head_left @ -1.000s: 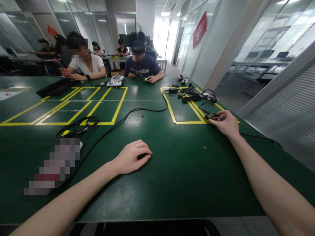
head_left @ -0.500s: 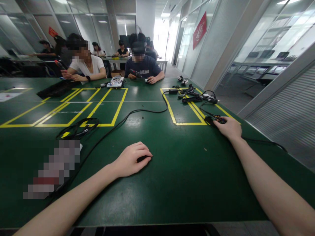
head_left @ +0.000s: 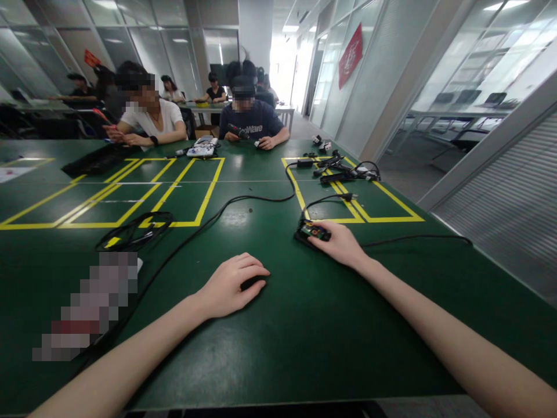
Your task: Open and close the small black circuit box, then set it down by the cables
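My right hand grips an opened power adapter just above or on the green table. Its circuit board shows in a black case, my thumb on the near side and the fingers over the far edge. A cord from it ends in a black plug near the right-hand tape; another black cable trails off to the right. My left hand rests on the table in front of me, loosely curved, thumb apart from the fingers. Only dark shadow shows in that gap.
A long black cable crosses the table beside a coiled cable. Black parts and cords lie at the far right. A black tray and white power strip lie near two seated people across the table.
My right hand has moved left across the table with the opened adapter, drawing its cord and plug along. The left hand stays in place.
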`<state>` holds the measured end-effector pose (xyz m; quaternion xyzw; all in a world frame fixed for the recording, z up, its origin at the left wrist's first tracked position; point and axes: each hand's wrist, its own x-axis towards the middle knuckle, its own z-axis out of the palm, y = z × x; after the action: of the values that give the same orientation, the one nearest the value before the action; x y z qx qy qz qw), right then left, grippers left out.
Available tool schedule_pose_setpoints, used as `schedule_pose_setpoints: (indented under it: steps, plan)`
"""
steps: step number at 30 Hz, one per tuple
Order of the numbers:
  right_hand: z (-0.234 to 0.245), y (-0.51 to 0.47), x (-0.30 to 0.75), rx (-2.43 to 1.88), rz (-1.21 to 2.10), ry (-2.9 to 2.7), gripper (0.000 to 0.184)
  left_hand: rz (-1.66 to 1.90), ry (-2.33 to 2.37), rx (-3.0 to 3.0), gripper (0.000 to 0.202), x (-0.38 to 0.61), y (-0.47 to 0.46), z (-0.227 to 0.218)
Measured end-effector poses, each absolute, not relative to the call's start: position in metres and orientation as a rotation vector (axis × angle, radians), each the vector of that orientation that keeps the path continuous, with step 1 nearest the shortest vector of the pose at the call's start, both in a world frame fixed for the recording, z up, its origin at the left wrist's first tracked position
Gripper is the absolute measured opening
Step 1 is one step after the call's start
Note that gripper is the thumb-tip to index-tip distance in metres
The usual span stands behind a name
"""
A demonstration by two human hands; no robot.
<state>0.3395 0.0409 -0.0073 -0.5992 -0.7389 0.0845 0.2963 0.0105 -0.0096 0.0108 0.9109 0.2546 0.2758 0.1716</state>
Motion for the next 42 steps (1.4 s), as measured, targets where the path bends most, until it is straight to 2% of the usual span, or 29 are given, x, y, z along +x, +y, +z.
schedule_pose_setpoints:
  steps: [4,8,14,22,29,31,34,36,42]
  plan:
    - [-0.003,-0.002,0.278,-1.049,0.505,-2.312,0.035,0.92,0.784,2.575,0.028,0.011,-0.012,0.013]
    - [0.001,-0.027,0.252,-0.819,0.632,-2.436,0.035,0.842,0.76,2.609,0.026,0.011,-0.013,0.014]
    - [-0.001,-0.025,0.256,-0.84,0.587,-2.401,0.032,0.664,0.815,2.65,0.051,0.012,-0.012,0.014]
    - [0.0,-0.021,0.26,-0.81,0.589,-2.327,0.033,0.65,0.879,2.622,0.061,0.009,-0.009,0.007]
    - [0.001,-0.017,0.263,-0.868,0.597,-2.304,0.05,0.672,0.824,2.561,0.082,0.007,-0.007,0.003]
    - [0.003,-0.017,0.264,-0.888,0.596,-2.305,0.051,0.726,0.82,2.565,0.07,0.008,-0.007,0.005]
    - [0.006,-0.017,0.264,-0.933,0.56,-2.32,0.051,0.847,0.859,2.548,0.033,0.01,-0.007,0.008]
    - [0.008,-0.017,0.264,-0.946,0.553,-2.338,0.049,0.888,0.903,2.542,0.018,0.009,-0.007,0.009]
    - [0.009,-0.017,0.265,-0.95,0.569,-2.358,0.045,0.796,0.99,2.49,0.014,0.007,-0.006,0.007]
